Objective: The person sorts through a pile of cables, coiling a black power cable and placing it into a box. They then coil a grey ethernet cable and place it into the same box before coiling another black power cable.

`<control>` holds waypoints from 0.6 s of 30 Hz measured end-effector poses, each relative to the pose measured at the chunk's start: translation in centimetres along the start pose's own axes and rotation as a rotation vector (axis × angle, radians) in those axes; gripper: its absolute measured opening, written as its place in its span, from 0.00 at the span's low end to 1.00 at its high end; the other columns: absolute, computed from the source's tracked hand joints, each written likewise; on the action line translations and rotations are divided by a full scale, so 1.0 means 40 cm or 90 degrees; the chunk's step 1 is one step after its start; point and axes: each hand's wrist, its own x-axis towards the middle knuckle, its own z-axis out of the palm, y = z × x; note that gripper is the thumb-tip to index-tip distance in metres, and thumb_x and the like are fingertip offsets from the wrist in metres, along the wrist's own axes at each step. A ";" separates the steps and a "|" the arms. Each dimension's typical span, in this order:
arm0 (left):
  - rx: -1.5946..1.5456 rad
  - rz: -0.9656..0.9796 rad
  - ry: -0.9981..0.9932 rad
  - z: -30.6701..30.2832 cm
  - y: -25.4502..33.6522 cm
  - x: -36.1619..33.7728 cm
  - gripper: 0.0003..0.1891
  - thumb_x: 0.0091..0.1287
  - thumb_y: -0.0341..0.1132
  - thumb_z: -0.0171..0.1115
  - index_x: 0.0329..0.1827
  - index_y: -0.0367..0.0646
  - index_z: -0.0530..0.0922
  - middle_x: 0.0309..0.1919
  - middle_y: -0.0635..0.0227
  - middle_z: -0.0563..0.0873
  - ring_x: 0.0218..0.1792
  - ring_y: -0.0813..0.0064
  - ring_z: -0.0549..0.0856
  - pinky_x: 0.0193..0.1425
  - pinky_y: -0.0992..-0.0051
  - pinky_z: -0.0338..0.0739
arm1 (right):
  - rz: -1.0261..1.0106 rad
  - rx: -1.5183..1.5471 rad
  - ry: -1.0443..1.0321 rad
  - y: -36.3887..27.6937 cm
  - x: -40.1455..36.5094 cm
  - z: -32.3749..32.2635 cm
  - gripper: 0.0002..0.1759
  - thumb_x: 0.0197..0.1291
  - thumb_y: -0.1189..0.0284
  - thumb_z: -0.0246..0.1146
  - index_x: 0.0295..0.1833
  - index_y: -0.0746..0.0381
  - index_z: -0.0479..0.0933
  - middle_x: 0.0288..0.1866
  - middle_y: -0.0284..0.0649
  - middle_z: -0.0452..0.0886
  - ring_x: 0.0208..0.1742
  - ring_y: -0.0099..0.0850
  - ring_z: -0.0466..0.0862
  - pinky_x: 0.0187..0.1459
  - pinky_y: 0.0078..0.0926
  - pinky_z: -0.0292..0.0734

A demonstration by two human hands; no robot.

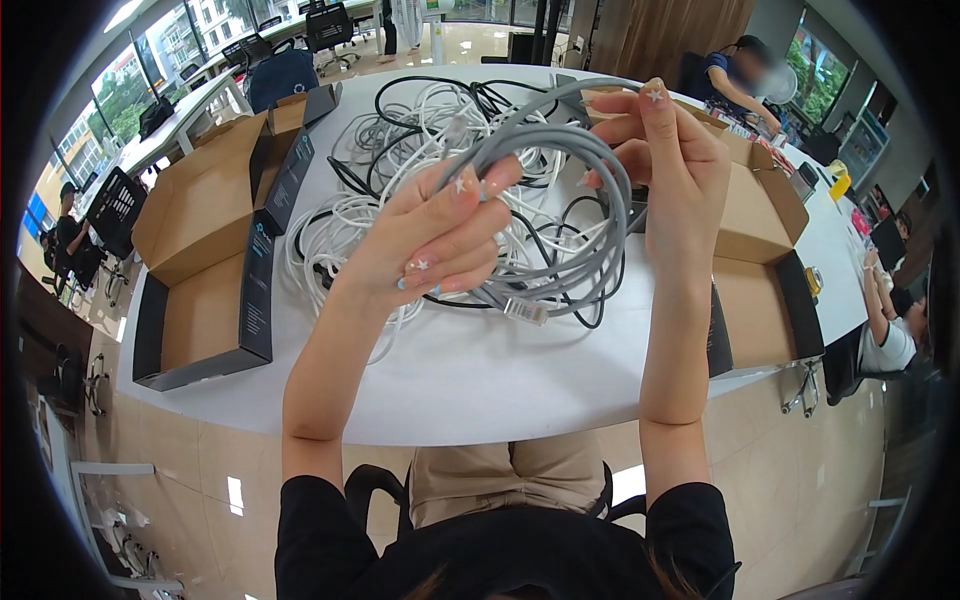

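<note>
A grey network cable (pixel 612 225) hangs in loose loops between my hands above the table. My left hand (pixel 440 232) is closed around the bundled loops, thumb pressed over them. Higher and to the right, my right hand (pixel 668 150) pinches a strand of the same cable between thumb and index finger, its other fingers curled. A clear plug (pixel 526 312) dangles at the lower end of the coil. Behind and below lies a tangled heap of white cables (pixel 330 235), with grey and black cables (pixel 400 82) mixed in.
Open cardboard boxes with black outsides stand on the white table (pixel 480 390): one box (pixel 205 320) at the left, another box (pixel 760 310) at the right, partly behind my right arm. A person (pixel 735 85) sits at the far right, and other people sit farther off.
</note>
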 end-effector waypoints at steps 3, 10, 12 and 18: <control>-0.037 0.012 0.015 -0.001 -0.004 0.003 0.16 0.73 0.48 0.40 0.40 0.43 0.64 0.08 0.84 0.60 0.06 0.94 0.57 0.13 0.89 0.57 | 0.036 -0.022 -0.054 -0.008 0.006 -0.010 0.23 0.66 0.58 0.51 0.37 0.67 0.81 0.23 0.38 0.82 0.18 0.19 0.79 0.18 0.10 0.69; 0.088 0.135 0.251 0.020 0.004 0.011 0.17 0.74 0.49 0.32 0.34 0.48 0.61 0.07 0.81 0.59 0.04 0.90 0.56 0.13 0.87 0.57 | 0.106 0.105 -0.198 0.024 -0.006 0.023 0.26 0.69 0.55 0.44 0.51 0.67 0.74 0.32 0.43 0.82 0.23 0.24 0.81 0.22 0.14 0.73; 0.070 0.211 0.270 0.009 -0.012 0.015 0.16 0.74 0.48 0.34 0.33 0.48 0.62 0.08 0.82 0.58 0.07 0.90 0.54 0.14 0.86 0.56 | 0.131 0.123 -0.205 0.030 -0.009 0.039 0.27 0.69 0.54 0.43 0.51 0.67 0.74 0.30 0.42 0.82 0.23 0.24 0.81 0.23 0.14 0.73; 0.243 0.318 0.311 -0.030 -0.073 0.036 0.17 0.74 0.48 0.32 0.32 0.47 0.60 0.12 0.75 0.63 0.10 0.86 0.60 0.20 0.82 0.65 | 0.069 0.173 -0.078 0.068 -0.014 0.071 0.23 0.65 0.57 0.52 0.45 0.68 0.76 0.21 0.35 0.76 0.17 0.19 0.74 0.18 0.13 0.62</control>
